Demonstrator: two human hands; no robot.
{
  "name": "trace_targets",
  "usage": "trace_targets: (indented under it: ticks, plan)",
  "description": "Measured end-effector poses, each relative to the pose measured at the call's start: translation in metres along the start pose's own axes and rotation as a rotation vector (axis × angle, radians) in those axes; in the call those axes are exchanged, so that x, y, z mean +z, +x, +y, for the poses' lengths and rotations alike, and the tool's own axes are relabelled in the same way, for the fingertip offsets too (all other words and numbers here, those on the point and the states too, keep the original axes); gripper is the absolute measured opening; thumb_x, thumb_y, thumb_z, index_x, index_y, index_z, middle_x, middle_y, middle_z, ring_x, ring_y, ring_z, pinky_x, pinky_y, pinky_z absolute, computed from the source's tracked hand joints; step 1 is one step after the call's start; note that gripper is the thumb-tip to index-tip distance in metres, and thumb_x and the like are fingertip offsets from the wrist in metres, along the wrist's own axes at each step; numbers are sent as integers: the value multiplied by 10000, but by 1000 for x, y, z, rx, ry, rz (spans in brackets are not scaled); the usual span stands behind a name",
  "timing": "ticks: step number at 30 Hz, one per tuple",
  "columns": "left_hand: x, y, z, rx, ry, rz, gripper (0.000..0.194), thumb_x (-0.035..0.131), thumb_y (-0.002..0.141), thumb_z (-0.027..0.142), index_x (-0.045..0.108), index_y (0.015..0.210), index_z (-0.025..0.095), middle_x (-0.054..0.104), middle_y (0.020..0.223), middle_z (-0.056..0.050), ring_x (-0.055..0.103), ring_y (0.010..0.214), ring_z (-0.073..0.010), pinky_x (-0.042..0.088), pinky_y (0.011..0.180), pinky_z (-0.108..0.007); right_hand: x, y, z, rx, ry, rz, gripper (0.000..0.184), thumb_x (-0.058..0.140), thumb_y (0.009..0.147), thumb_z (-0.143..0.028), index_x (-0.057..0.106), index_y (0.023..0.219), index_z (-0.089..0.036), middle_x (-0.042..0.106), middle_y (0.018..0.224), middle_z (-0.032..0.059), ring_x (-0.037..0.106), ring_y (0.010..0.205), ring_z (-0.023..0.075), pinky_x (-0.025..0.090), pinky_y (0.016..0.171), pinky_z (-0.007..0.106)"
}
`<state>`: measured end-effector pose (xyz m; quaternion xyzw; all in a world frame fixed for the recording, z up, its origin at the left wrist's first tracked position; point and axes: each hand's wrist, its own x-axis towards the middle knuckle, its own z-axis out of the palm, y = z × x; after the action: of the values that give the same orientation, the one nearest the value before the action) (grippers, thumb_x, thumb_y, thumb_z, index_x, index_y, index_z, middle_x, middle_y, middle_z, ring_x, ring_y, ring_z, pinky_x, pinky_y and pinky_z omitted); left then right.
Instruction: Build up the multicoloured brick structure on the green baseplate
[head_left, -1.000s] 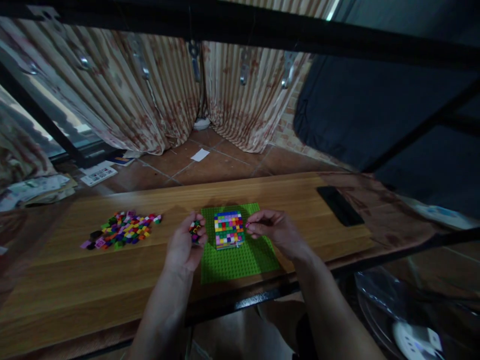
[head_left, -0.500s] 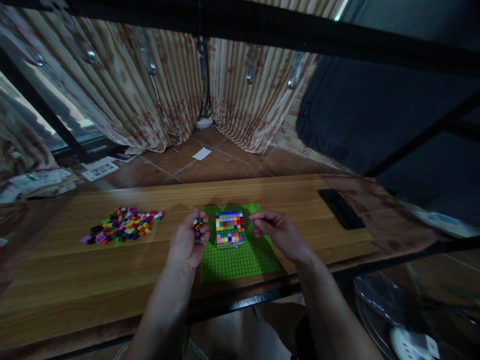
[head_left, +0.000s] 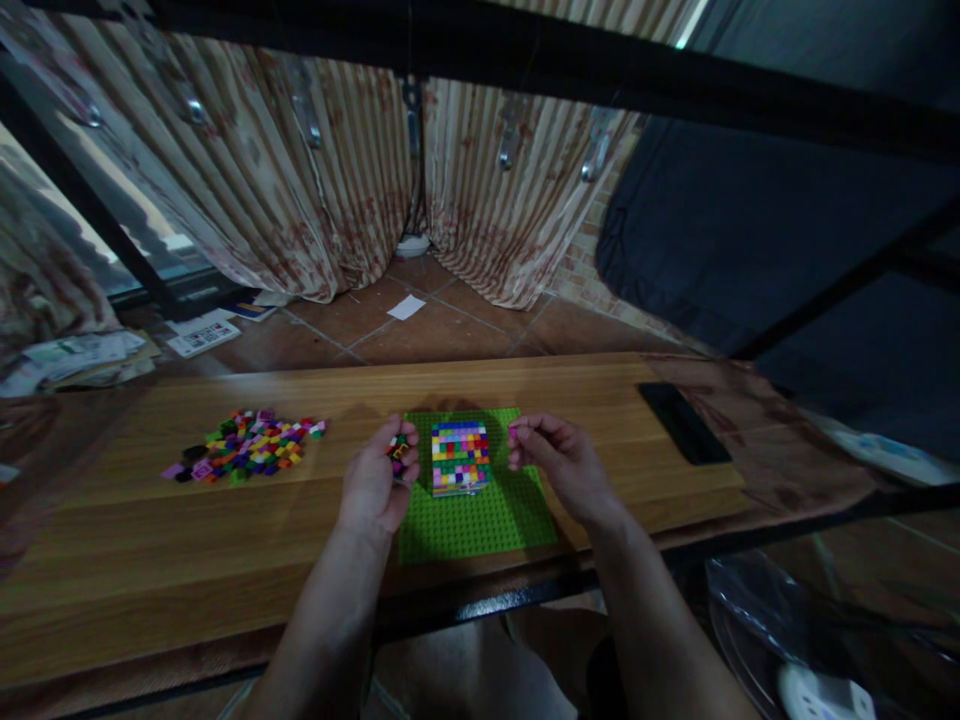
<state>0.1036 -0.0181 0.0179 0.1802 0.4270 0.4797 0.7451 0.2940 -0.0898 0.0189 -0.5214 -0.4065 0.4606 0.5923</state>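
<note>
Several small toy bricks of mixed colours lie in the curled fingers of my left hand, just left of the built block. Between thumb and fingertips, my right hand pinches a pink toy brick above the right part of the green baseplate. On that baseplate stands a block of multicoloured bricks, built up in rows with a blue row along its far edge. Neither hand touches this block.
A loose pile of coloured bricks lies on the wooden table at the left. Toward the right end rests a black phone-like slab. A dark metal bar runs along the near table edge, and another bar crosses overhead.
My right hand has shifted very slightly right, still pinching the pink brick. My left hand stays almost where it was with its bricks. The view has tilted a little.
</note>
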Motion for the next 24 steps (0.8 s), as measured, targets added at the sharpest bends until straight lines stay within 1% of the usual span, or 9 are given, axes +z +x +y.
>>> trace_targets:
  ticks: [3, 4, 6, 8, 10, 12, 17, 20, 24]
  plan:
    - [4, -5, 2, 173, 123, -56, 237, 750, 675, 314, 615, 689, 119, 502, 578, 37, 353, 412, -15, 215, 373, -150, 2, 0, 1, -61, -38, 38, 201, 705, 773, -407, 667, 817, -214, 620, 714, -12, 571, 596, 110, 484, 576, 258]
    - [5, -8, 3, 220, 170, -105, 254, 753, 679, 340, 632, 693, 118, 484, 558, 39, 346, 413, -19, 210, 377, -154, 4, 0, 1, -90, -62, 54, 180, 696, 785, -396, 669, 830, -224, 623, 729, -10, 572, 624, 116, 480, 593, 259]
    - [8, -13, 4, 258, 262, -225, 278, 742, 704, 386, 661, 716, 120, 446, 519, 44, 330, 410, -26, 201, 385, -162, 10, -1, -1, -171, -133, 64, 134, 668, 816, -369, 676, 855, -241, 631, 798, 0, 586, 733, 137, 484, 680, 275]
    - [8, -19, 4, 243, 344, -334, 285, 713, 743, 410, 681, 758, 128, 426, 497, 45, 319, 409, -32, 201, 393, -168, 18, -3, -3, -281, -205, 50, 98, 634, 849, -333, 684, 860, -250, 630, 929, 20, 591, 903, 164, 472, 826, 310]
    - [8, -25, 3, 214, 408, -415, 278, 686, 775, 412, 695, 808, 136, 426, 495, 44, 309, 410, -34, 199, 397, -171, 29, -6, -5, -375, -239, 27, 89, 607, 871, -290, 688, 866, -254, 604, 1071, 35, 558, 1065, 186, 426, 949, 346]
    - [7, -28, 2, 187, 433, -468, 278, 681, 782, 414, 702, 835, 142, 423, 495, 44, 298, 411, -35, 194, 395, -172, 38, -9, -6, -412, -237, 14, 92, 595, 879, -262, 687, 882, -259, 581, 1150, 40, 528, 1143, 197, 401, 996, 368]
    - [7, -32, 3, 102, 395, -508, 262, 706, 764, 398, 693, 803, 140, 417, 499, 44, 269, 409, -27, 164, 382, -166, 54, -14, -5, -399, -209, 13, 96, 597, 878, -265, 691, 888, -279, 571, 1190, 33, 517, 1177, 202, 401, 1006, 374]
    - [7, -33, 5, 58, 357, -536, 247, 710, 762, 380, 660, 743, 138, 423, 508, 43, 269, 403, -17, 163, 380, -156, 57, -14, -5, -411, -211, 23, 104, 603, 875, -260, 700, 900, -289, 574, 1190, 32, 518, 1176, 204, 393, 1018, 387]
    - [7, -32, 5, 36, 311, -512, 255, 734, 737, 376, 641, 713, 139, 420, 505, 47, 270, 401, -13, 167, 379, -150, 57, -15, -6, -450, -303, 38, 135, 619, 864, -247, 715, 931, -314, 580, 1182, 25, 518, 1175, 206, 401, 1020, 396]
